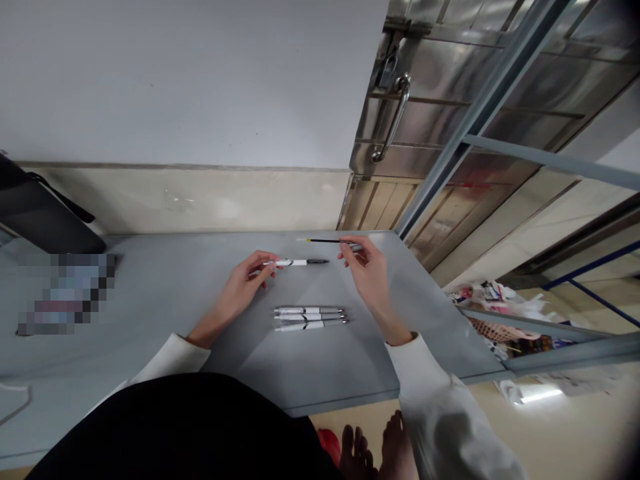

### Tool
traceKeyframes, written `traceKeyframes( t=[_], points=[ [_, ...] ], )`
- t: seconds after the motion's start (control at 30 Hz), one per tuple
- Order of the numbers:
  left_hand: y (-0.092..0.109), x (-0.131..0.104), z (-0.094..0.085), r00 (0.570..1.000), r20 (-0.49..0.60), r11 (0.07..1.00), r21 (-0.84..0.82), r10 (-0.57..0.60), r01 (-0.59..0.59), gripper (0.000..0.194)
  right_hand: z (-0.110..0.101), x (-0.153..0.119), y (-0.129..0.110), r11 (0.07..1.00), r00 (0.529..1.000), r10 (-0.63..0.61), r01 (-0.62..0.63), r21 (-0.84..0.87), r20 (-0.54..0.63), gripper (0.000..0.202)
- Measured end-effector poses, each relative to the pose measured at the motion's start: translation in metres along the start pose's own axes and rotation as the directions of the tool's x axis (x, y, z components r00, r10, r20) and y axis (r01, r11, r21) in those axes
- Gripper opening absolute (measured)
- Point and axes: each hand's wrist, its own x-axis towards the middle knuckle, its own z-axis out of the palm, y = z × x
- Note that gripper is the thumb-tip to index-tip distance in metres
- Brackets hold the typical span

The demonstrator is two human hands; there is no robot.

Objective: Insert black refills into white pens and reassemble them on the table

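My left hand pinches the left end of a white pen with a dark grip, its tip pointing right. Between the thumb and fingers of my right hand is a thin black pen refill, its pale, yellow-marked end reaching left above the pen. Refill and pen are apart. Nearer to me on the grey table, several white pens lie side by side, roughly parallel, below and between both hands.
At the far left stands a dark bag-like object beside a pixelated item. A wall borders the table's back. To the right are a metal frame, a steel door and a pink basket with packages.
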Motion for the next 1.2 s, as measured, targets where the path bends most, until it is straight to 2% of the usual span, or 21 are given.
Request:
traceKeyframes(
  t=[0.27,0.63,1.2],
  points=[
    [0.0028,-0.0008,0.0000,1.000,-0.009,1.000,0.022,0.009,-0.008,0.029,-0.0015,-0.0005,-0.0032,0.999,1.000,0.026,-0.026,-0.030,0.014,0.032],
    [0.0017,-0.0005,0.0000,1.000,-0.008,1.000,0.015,-0.007,0.007,0.029,0.0003,0.0015,-0.0006,0.999,1.000,0.009,-0.011,0.050,0.027,0.035],
    [0.0022,-0.0008,-0.0001,1.000,-0.006,1.000,0.020,0.000,0.000,0.028,-0.0035,0.0003,0.0008,0.998,0.997,0.051,-0.052,-0.019,-0.055,0.061]
  ],
)
